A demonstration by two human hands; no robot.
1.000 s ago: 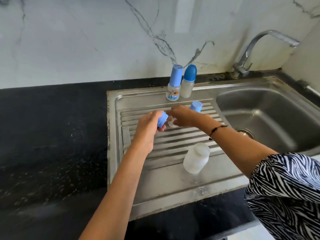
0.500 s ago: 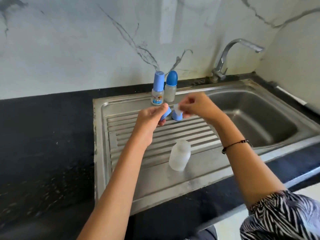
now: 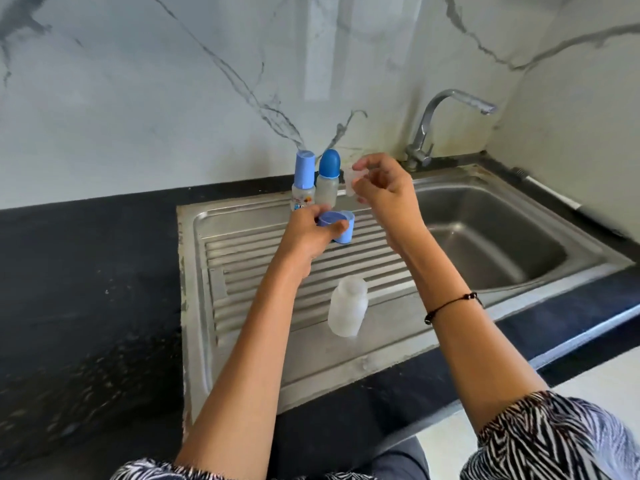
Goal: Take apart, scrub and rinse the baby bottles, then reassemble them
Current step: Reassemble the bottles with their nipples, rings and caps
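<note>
Blue ring [image 3: 329, 219] gripped in left hand [image 3: 306, 237]; right hand [image 3: 384, 188] pinches clear teat [image 3: 350, 181]; open bottle [image 3: 346, 306] below.

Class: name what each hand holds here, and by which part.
Left hand: blue collar ring, gripped round its rim. Right hand: clear teat, pinched by its edge in the fingers.

Both forearms reached forward, the right wrist wearing a black cord. The left hand [image 3: 311, 233] curled its fingers around a blue ring [image 3: 330, 219]. The right hand [image 3: 382, 188], raised higher, pinched a clear teat [image 3: 350, 183].
</note>
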